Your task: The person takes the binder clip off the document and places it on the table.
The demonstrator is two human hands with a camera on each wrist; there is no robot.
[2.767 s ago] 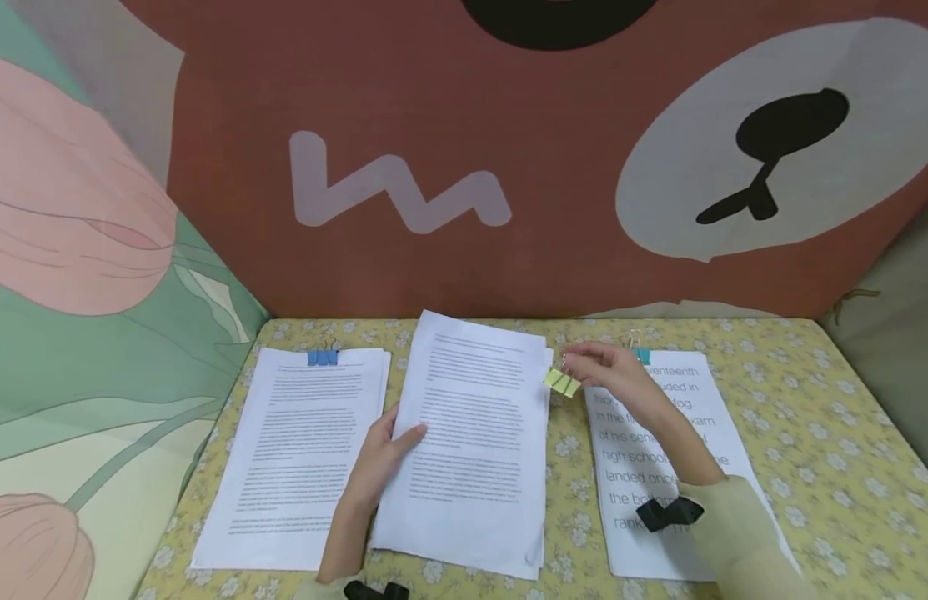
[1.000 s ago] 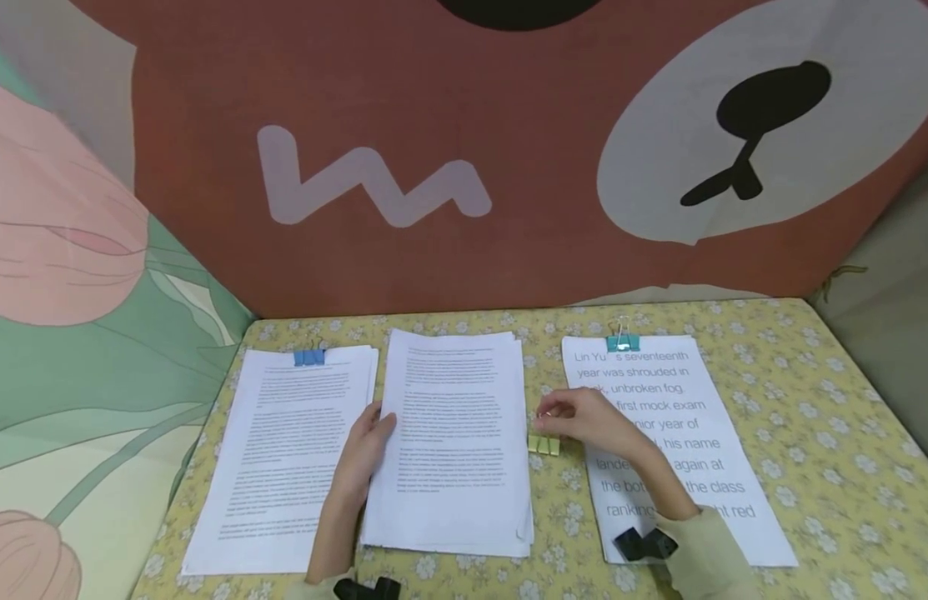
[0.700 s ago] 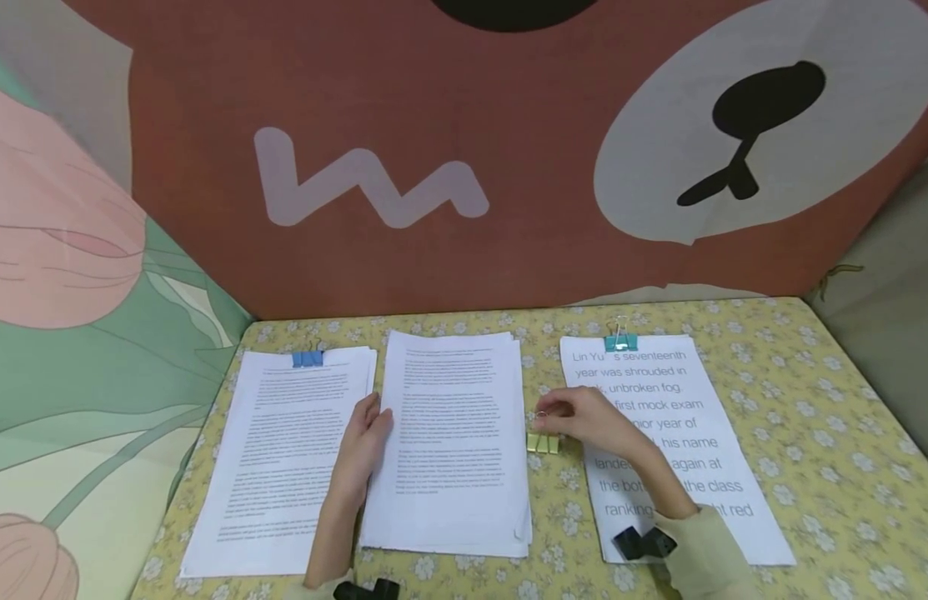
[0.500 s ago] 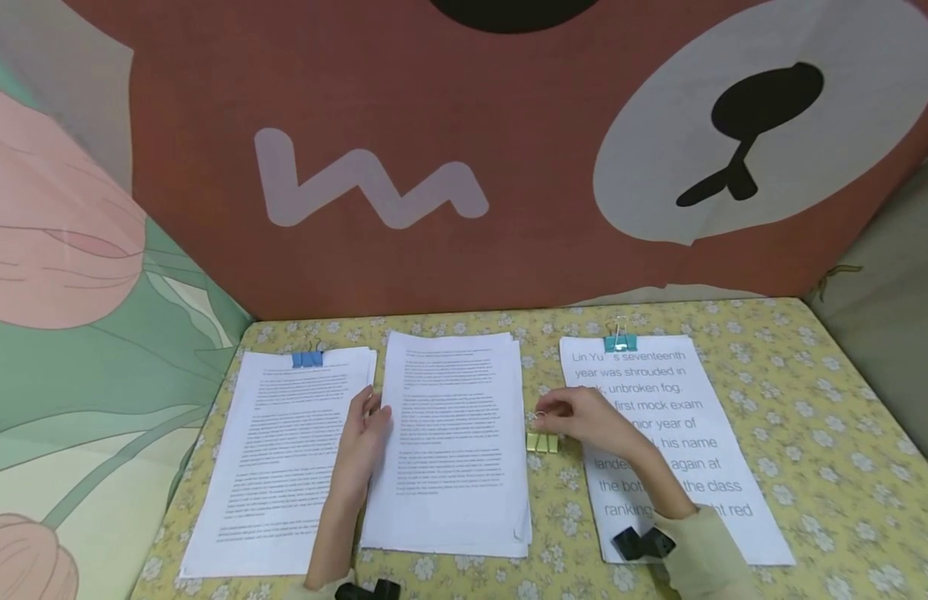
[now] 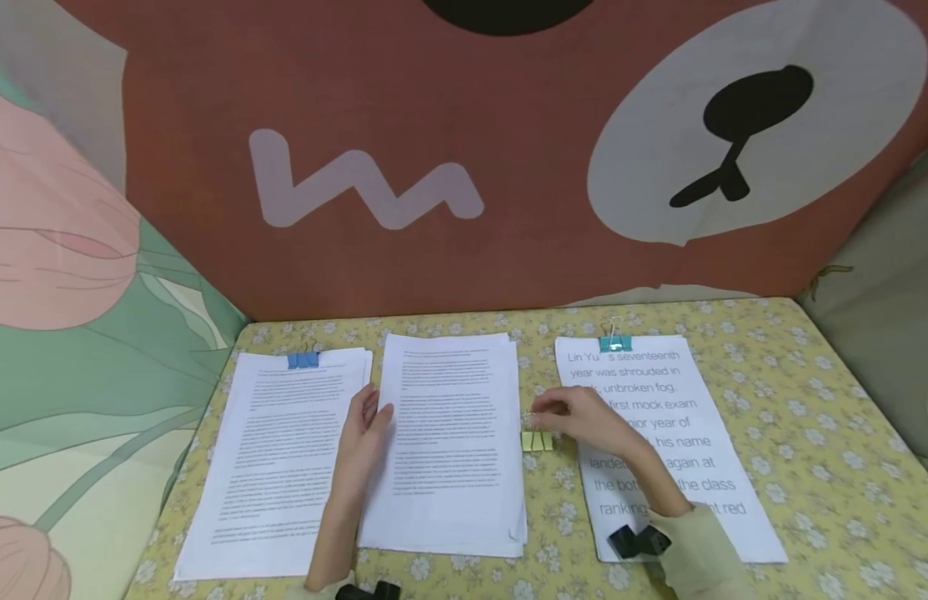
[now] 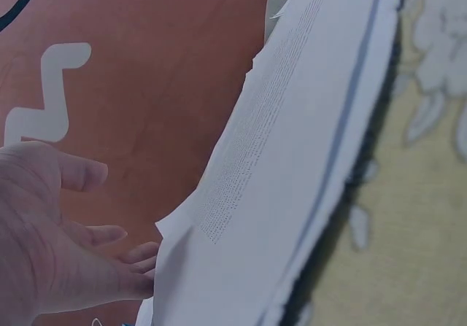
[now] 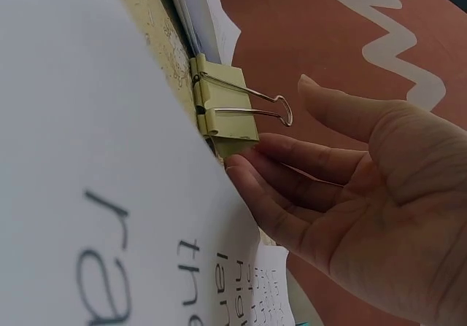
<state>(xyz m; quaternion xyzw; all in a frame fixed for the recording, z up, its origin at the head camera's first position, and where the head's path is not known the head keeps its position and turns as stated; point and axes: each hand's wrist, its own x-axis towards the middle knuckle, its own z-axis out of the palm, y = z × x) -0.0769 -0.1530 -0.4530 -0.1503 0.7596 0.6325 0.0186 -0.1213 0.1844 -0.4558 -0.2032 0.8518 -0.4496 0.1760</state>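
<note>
A stack of printed paper (image 5: 444, 433) lies unclipped in the middle of the table. My left hand (image 5: 362, 442) is at its left edge; in the left wrist view the fingers are spread, with fingertips at the paper's border. Between this stack and the right one sits a yellow binder clip (image 5: 537, 442), standing on the cloth with its wire handles up. My right hand (image 5: 587, 417) is beside the clip. In the right wrist view its fingertips touch the clip's far side, while the thumb stays apart from the wire handles (image 7: 284, 111).
Another stack (image 5: 268, 483) with a blue binder clip (image 5: 303, 360) lies on the left. On the right is a large-print stack (image 5: 681, 483) under a teal binder clip (image 5: 615, 343). A flowered yellow cloth (image 5: 831, 467) covers the table, backed by a brown printed panel (image 5: 373, 275).
My right hand has lowered the yellow binder clip from beside the middle stack's upper right onto the cloth. The middle stack, tilted earlier, now lies straighter, and my left hand has loosened from it.
</note>
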